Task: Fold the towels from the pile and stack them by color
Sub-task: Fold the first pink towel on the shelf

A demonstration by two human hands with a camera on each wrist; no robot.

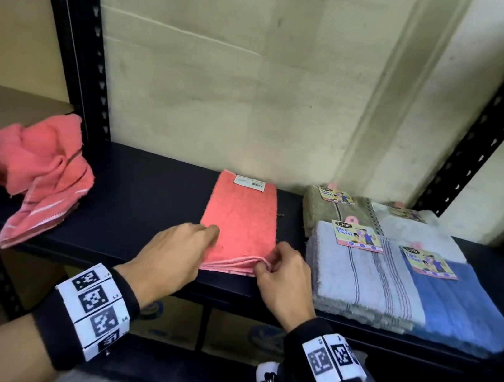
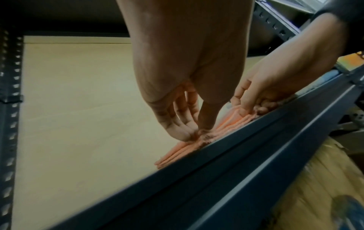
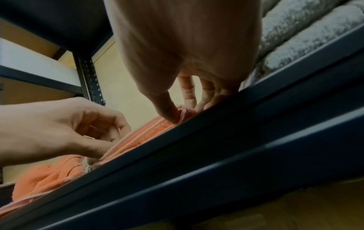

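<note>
A coral-pink folded towel (image 1: 241,222) lay lengthwise on the dark shelf (image 1: 147,185), between a crumpled heap and the finished stacks. It was folded into a narrow rectangle of several layers, its terry face nubbly, a thin pale hem running along the near edge and a white barcode label (image 1: 249,182) at the far end. The layered near edge sat just at the shelf's front lip; from the left wrist view the layers showed as 4 or so stacked pink bands.

The left hand (image 1: 174,253) rested on the towel's near left corner, thumb and fingertips drawn together and pinching the layered edge. The right hand (image 1: 284,272) pinched the near right corner, thumb and forefinger clamped on a small raised pleat of the hem, the other fingers curled beside it.

At the shelf's left end lay a pile of unfolded coral towels (image 1: 39,172), bunched on top, with a striped border hanging over the front edge. To the right, touching one another, sat folded towels with paper "Face Towel" tags: an olive towel (image 1: 319,214) and a white towel (image 1: 415,228) behind, a pale grey striped towel (image 1: 358,278) and a blue towel (image 1: 462,304) in front
</note>
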